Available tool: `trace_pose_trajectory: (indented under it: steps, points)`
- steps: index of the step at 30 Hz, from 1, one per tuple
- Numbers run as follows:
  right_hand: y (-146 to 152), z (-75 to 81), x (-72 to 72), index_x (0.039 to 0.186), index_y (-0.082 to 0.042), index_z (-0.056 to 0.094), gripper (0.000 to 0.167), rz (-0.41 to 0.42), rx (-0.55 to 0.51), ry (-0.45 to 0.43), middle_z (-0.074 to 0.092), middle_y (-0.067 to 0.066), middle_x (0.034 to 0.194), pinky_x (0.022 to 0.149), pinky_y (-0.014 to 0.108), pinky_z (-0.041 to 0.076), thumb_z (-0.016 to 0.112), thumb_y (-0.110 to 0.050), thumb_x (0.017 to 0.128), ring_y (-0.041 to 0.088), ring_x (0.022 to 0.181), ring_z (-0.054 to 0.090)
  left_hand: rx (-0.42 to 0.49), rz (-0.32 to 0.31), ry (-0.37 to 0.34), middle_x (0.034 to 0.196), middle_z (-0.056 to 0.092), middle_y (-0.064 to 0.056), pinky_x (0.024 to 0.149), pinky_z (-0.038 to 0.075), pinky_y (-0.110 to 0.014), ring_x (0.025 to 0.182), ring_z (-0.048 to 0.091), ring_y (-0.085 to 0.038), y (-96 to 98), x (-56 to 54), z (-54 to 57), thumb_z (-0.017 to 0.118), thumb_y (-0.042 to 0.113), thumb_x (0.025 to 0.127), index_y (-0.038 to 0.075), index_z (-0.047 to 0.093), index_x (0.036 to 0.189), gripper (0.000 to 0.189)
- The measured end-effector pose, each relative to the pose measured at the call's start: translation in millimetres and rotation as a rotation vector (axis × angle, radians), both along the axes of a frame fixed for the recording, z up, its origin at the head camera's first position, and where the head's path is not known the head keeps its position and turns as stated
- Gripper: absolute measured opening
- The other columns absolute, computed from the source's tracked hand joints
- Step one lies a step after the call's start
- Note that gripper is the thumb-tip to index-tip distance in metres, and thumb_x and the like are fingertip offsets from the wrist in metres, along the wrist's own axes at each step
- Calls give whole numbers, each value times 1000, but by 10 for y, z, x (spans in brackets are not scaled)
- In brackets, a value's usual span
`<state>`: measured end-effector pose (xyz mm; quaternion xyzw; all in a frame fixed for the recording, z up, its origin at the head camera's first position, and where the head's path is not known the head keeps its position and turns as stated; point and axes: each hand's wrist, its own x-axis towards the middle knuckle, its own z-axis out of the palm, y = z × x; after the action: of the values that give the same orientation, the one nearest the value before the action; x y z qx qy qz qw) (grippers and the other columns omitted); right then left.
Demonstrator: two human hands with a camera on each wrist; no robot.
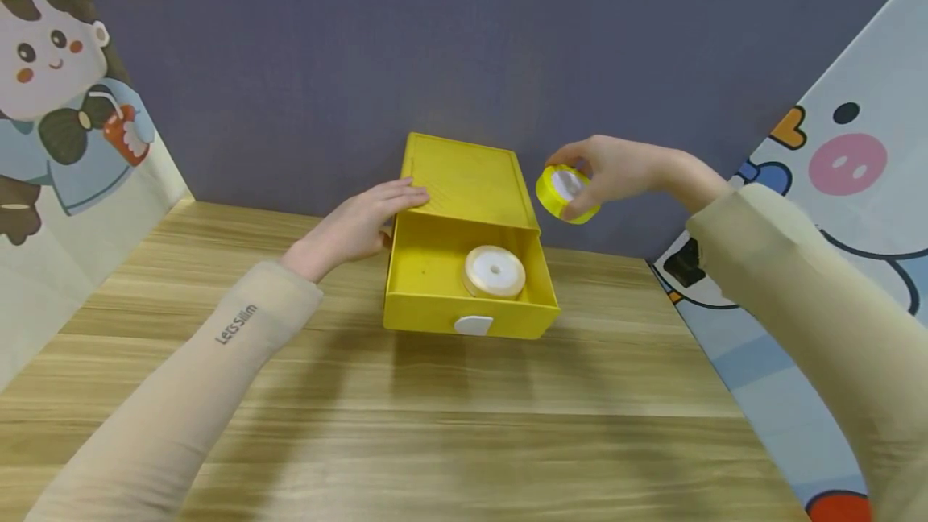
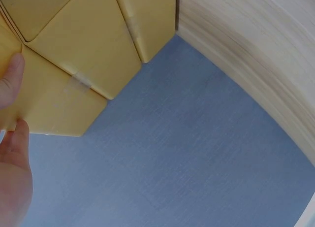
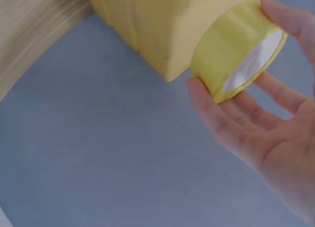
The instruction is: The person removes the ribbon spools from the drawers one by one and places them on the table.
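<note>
My right hand pinches a roll of yellow ribbon with a white core, thumb on one edge and fingers on the other. It is in the air just right of a yellow drawer box. My left hand rests on the box's upper left edge, fingers over the top and thumb against the side. The drawer is pulled out toward me, with a white tab on its front. A cream ribbon spool lies flat in the drawer's right part.
Clear tape joins stacked yellow units on the box's left side. The stack stands on a wood-grain table against a dark blue-grey wall. Cartoon-printed panels rise at the left and right.
</note>
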<state>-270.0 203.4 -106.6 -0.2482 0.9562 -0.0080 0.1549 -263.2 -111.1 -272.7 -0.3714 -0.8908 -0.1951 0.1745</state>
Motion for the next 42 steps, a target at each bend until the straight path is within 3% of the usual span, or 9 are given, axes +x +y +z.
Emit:
trace_pose_trajectory:
  steps: [7, 19, 29, 34, 38, 42]
  points:
    - [154, -170, -88, 142, -4, 42, 72, -34, -29, -5, 52, 19, 132, 83, 39, 49, 73, -25, 80, 30, 106, 51, -6, 3, -4, 145, 48, -16, 116, 31, -47, 141, 36, -34, 4, 15, 6, 62, -24, 66, 0, 51, 136, 75]
    - [308, -555, -212, 136, 2, 46, 70, -13, -83, -8, 58, 19, 116, 73, 33, 47, 73, -19, 75, 27, 90, 53, -12, 3, 0, 145, 48, -16, 116, 32, -47, 142, 34, -34, 1, 9, 4, 59, -26, 67, 0, 50, 137, 75]
    - [421, -864, -318, 139, 5, 42, 74, -36, -105, -33, 55, 23, 122, 76, 36, 48, 73, -20, 77, 28, 94, 53, -23, 16, 12, 145, 49, -14, 110, 40, -48, 141, 35, -33, 12, 18, -5, 59, -24, 66, 2, 51, 137, 76]
    - [457, -984, -365, 136, 3, 47, 67, -15, -115, -28, 58, 20, 119, 74, 34, 48, 72, -19, 77, 27, 92, 54, -29, 28, 18, 145, 49, -14, 108, 42, -47, 141, 36, -32, 20, 28, -2, 59, -23, 67, 3, 51, 137, 75]
    - [449, -1071, -402, 132, 3, 50, 64, -5, -131, -30, 59, 20, 121, 81, 39, 50, 73, -19, 77, 28, 97, 56, -26, 39, 23, 146, 49, -13, 105, 45, -46, 141, 36, -31, 13, 37, 1, 59, -23, 67, 4, 51, 138, 75]
    - [439, -1159, -434, 135, 1, 47, 67, -50, -131, -56, 56, 21, 128, 90, 48, 49, 73, -21, 78, 32, 106, 54, -20, 42, 27, 146, 49, -12, 100, 48, -46, 141, 37, -31, 2, 32, -12, 58, -23, 67, 4, 52, 137, 75]
